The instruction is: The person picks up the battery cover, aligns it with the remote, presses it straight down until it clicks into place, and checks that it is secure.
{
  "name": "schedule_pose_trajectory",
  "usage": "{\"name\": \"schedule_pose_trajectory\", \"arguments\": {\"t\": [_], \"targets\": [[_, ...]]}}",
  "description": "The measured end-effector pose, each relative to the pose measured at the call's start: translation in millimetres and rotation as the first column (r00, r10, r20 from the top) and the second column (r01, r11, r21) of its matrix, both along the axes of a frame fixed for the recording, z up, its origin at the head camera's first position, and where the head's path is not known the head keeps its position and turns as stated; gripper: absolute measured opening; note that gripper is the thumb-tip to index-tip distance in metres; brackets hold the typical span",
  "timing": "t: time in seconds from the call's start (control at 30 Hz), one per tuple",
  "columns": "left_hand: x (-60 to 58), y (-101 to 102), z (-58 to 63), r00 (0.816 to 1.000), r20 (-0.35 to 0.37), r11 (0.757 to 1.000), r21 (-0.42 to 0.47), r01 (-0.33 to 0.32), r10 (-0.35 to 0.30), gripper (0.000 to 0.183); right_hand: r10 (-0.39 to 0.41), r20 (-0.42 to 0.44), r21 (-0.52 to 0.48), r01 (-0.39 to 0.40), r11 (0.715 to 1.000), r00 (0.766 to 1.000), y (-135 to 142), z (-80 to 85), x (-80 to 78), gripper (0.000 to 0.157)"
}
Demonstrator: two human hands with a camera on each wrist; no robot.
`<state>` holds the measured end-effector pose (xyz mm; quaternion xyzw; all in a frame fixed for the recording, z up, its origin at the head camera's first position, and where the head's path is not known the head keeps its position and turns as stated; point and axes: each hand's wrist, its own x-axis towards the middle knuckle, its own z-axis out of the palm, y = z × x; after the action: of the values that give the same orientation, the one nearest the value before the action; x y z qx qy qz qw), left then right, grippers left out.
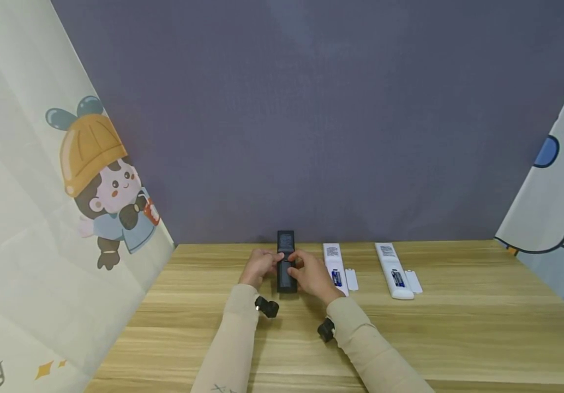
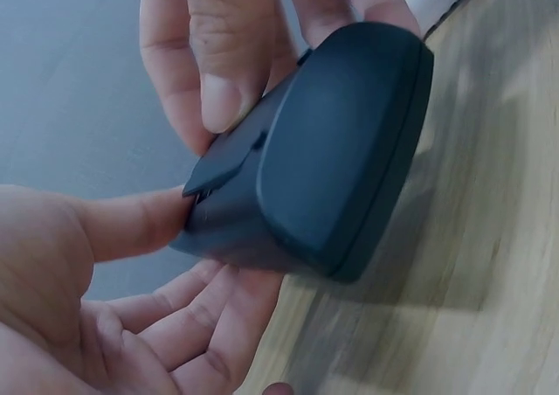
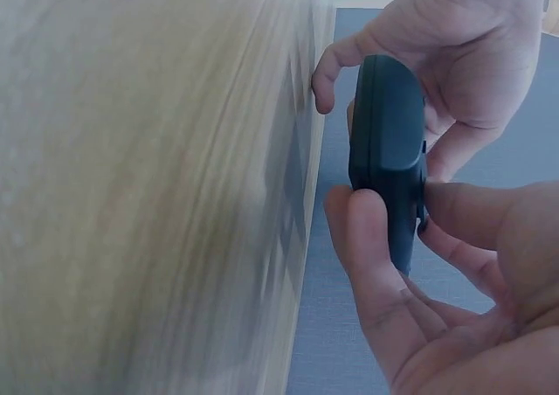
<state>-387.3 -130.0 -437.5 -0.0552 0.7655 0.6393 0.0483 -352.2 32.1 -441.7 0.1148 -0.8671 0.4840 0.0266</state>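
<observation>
A black remote control (image 1: 286,283) is held back side up between both hands, over the far part of the table. From its left side my left hand (image 1: 257,267) grips it, thumb on top and fingers curled beneath. My right hand (image 1: 314,274) holds the opposite side, its fingers under the body and its thumb at the battery cover (image 2: 229,161). In the left wrist view one edge of that cover stands slightly raised from the back. What lies under the cover is hidden.
To the right, two white remotes, a nearer one (image 1: 331,252) and a farther one (image 1: 387,255), lie back up with blue batteries showing. Beside each lies a loose white cover, one (image 1: 352,280) and another (image 1: 414,282). A dark panel (image 1: 282,120) rises behind the wooden table (image 1: 174,327).
</observation>
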Motion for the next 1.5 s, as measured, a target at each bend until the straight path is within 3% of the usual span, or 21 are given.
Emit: {"name": "schedule_pose_trajectory", "arguments": {"t": [0.43, 1.17, 1.5], "targets": [[2.2, -16, 5.9, 0.984, 0.070, 0.987, 0.013, 0.162, -0.163, 0.038, -0.027, -0.020, 0.037, 0.028, 0.999, 0.999, 1, 1.2, -1.6, 0.024], [2.3, -13, 6.3, 0.988, 0.058, 0.990, -0.016, 0.141, -0.140, 0.033, -0.020, 0.004, 0.022, 0.020, 1.000, 1.000, 0, -0.2, -0.6, 0.020], [-1.0, -12, 4.0, 0.990, 0.063, 0.992, -0.006, 0.129, -0.128, 0.028, -0.026, -0.034, 0.047, 0.028, 0.999, 0.999, 0, -0.2, -0.9, 0.017]]}}
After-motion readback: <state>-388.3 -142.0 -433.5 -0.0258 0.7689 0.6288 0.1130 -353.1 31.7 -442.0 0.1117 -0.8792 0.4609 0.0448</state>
